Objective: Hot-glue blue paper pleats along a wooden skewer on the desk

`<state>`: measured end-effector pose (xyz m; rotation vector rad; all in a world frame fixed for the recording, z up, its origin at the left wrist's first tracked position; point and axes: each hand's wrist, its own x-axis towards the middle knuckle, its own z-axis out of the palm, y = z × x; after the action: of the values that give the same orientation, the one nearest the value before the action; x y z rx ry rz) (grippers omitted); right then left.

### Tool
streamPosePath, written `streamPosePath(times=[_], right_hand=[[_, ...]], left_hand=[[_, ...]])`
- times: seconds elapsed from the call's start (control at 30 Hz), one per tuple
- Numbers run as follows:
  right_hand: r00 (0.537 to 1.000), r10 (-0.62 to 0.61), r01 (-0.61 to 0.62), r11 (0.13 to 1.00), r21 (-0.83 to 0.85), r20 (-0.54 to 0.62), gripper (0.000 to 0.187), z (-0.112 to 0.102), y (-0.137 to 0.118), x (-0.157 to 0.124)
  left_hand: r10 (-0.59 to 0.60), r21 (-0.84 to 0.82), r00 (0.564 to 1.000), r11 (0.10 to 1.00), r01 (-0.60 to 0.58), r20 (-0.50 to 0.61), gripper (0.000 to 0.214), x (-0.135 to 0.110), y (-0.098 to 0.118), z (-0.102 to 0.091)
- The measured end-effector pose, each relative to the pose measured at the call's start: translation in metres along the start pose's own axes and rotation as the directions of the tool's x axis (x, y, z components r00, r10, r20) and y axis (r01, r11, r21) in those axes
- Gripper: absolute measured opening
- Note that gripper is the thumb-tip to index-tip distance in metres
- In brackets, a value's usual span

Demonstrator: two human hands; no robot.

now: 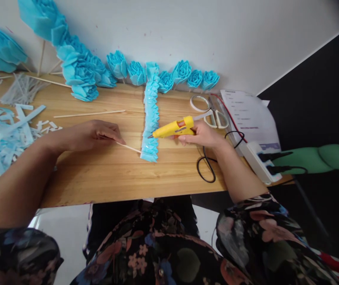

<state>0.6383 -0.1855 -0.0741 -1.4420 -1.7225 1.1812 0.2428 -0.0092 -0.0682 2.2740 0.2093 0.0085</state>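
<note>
My left hand (98, 134) pinches a thin wooden stick (130, 149), whose far end meets the near end of a pleated blue paper strip (151, 111). The strip lies lengthwise away from me and its far end reaches the row of flowers. In my right hand (202, 133) is a yellow hot glue gun (174, 128), its nozzle over the strip's left edge near the stick. Shiny patches, apparently glue or tape, show along the strip.
Blue paper roses (80, 73) stand along the wall. Another stick (89, 114) lies behind my left hand. Paper scraps (0, 142) cover the left. At right are a tape roll (199, 103), scissors (217, 118), a black cable (206, 170), a power strip (258, 160) and a printed sheet (251, 116).
</note>
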Motion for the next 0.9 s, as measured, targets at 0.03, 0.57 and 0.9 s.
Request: streamPosePath(times=[0.03, 0.57, 0.9], right_hand=[[1.0, -0.012, 0.012, 1.0, 0.018, -0.019, 0.051, 0.0, 0.0, 0.0], [1.0, 0.013, -0.014, 0.974, -0.228, -0.003, 0.04, -0.001, -0.004, 0.001], [1.0, -0.003, 0.006, 0.994, -0.112, 0.03, 0.05, -0.002, -0.008, 0.001]], left_hand=[[-0.003, -0.001, 1.0, 1.0, 0.003, 0.002, 0.033, 0.0, 0.0, 0.0], [0.015, -0.012, 1.0, 1.0, -0.015, -0.002, 0.034, 0.001, 0.0, 0.0], [-0.002, 0.002, 1.0, 1.0, 0.002, 0.006, 0.035, 0.0, 0.0, -0.001]])
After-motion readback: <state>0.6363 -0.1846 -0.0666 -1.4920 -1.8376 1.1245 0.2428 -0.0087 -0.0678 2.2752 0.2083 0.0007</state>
